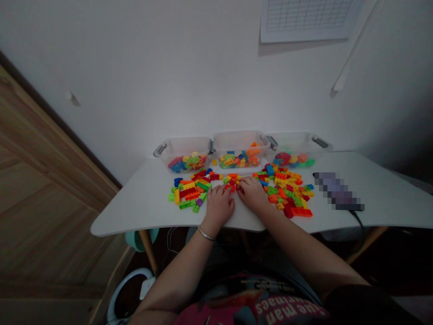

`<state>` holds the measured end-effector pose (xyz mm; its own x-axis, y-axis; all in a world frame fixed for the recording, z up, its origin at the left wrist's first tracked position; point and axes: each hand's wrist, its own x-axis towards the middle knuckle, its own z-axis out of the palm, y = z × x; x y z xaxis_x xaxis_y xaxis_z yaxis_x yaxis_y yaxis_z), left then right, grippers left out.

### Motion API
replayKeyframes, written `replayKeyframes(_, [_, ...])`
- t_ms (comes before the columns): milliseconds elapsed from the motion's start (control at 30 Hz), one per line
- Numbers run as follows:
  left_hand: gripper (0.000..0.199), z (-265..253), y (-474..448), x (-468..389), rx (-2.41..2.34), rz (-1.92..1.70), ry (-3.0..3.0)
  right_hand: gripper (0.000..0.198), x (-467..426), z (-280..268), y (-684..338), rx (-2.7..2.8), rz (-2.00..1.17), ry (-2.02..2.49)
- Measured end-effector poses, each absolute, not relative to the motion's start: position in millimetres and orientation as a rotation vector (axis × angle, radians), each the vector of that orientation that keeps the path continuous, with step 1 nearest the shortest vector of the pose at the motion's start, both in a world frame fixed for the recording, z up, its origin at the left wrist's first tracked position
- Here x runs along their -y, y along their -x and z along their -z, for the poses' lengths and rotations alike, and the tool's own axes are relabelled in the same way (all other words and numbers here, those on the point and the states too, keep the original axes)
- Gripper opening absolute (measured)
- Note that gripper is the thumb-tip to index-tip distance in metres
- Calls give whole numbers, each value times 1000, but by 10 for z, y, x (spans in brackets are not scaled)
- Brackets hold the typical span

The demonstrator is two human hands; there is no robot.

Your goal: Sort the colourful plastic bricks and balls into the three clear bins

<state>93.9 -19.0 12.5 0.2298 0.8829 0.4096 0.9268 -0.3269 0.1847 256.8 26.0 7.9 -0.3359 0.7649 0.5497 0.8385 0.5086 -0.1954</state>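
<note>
Both of my hands are over the middle of a white table [118, 212], among loose plastic building bricks. A red-orange brick [230, 188] lies between them. My left hand [219, 205] rests with its fingers spread toward the bricks, the index fingertip at that brick and the thumb apart from it. The fingers of my right hand [253, 193] are curled together just right of the same brick. What sits under those right fingertips is too small and hidden to make out.
Brick piles lie to the left [191, 192] and right [291, 192]. Behind stand three clear boxes of pieces: a left box [186, 144], a middle box [238, 137] and a right box [294, 140]. A cabled phone-like device [338, 192] lies at the right.
</note>
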Motion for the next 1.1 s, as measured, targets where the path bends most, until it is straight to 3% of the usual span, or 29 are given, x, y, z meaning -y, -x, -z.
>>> replayKeyframes(200, [40, -141, -942, 202, 1758, 689, 2385, 7, -355, -126, -2626, 1909, 43, 1209])
replayKeyframes(400, [41, -156, -931, 210, 1758, 671, 2400, 9, -676, -551, -2845, 1596, 48, 1148])
replayKeyframes(600, [41, -184, -936, 217, 1794, 664, 2406, 16, -1038, -917, -3070, 1469, 84, 1269])
replayKeyframes(833, [41, -171, -935, 216, 1793, 670, 2403, 24, -1274, -984, -3085, 1434, -115, 1517])
replayKeyframes(1100, [41, -170, -938, 205, 1803, 667, 2403, 26, -1366, -1034, -2974, 1564, -73, 1706])
